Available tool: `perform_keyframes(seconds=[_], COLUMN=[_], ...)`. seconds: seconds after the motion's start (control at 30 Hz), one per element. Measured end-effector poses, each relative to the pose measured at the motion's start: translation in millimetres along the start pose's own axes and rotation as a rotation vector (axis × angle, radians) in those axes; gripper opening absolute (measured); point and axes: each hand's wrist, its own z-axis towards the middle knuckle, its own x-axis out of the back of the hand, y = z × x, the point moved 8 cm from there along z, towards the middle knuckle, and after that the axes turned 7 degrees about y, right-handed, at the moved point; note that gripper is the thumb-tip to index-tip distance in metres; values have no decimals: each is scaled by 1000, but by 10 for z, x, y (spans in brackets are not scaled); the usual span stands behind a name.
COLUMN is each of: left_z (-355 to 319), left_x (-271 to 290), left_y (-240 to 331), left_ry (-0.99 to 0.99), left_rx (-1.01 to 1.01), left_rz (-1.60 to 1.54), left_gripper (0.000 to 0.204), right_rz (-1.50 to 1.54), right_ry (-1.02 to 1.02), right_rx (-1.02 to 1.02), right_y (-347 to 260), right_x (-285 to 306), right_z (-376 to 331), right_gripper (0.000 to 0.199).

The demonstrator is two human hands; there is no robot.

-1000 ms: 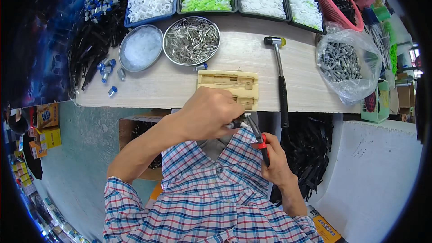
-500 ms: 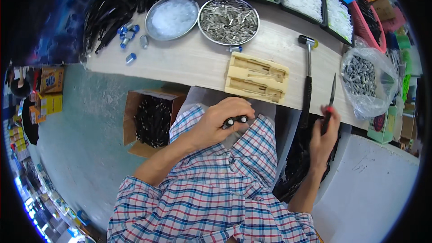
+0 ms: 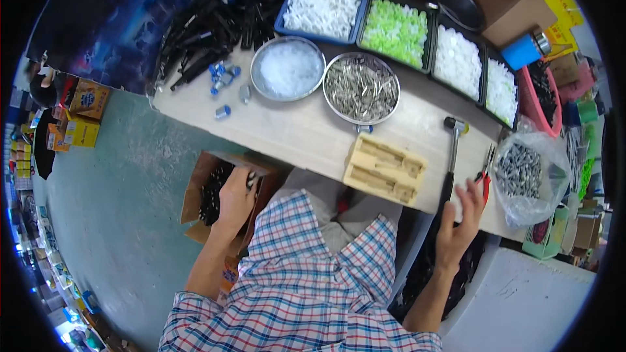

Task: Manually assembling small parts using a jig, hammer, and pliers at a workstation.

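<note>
Down at the left, the left hand (image 3: 235,199) reaches into a cardboard box (image 3: 195,186) of black parts on the floor, fingers curled among them; whether it grips one I cannot tell. On the bench stands a pale wooden jig (image 3: 385,168), long axis running left to right, with a bowl of metal pins (image 3: 360,88) behind it. A black-handled hammer (image 3: 451,156) lies head away from the person. The right hand (image 3: 460,221) is spread open, fingertips just touching red-handled pliers (image 3: 486,168) lying beside a clear bag of screws (image 3: 521,171), tips pointing away.
</note>
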Motion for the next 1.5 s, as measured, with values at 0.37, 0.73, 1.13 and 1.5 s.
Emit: perform_keyframes(seconds=[0.37, 0.73, 1.13, 1.5], left_z=[452, 2009, 1960, 1728], left_x=[669, 1004, 1041, 1180], left_y=[239, -361, -550, -475], left_ry=[412, 431, 405, 280], left_rx=[-163, -207, -217, -75], left_rz=[129, 412, 416, 315], left_gripper=[30, 59, 35, 31], right_rz=[329, 377, 412, 377], right_ry=[-53, 120, 90, 124], right_rx=[149, 89, 74, 42], right_y=[-649, -469, -528, -461], right_x=[-588, -367, -332, -241], right_z=[19, -223, -341, -411], right_gripper=[26, 21, 25, 25])
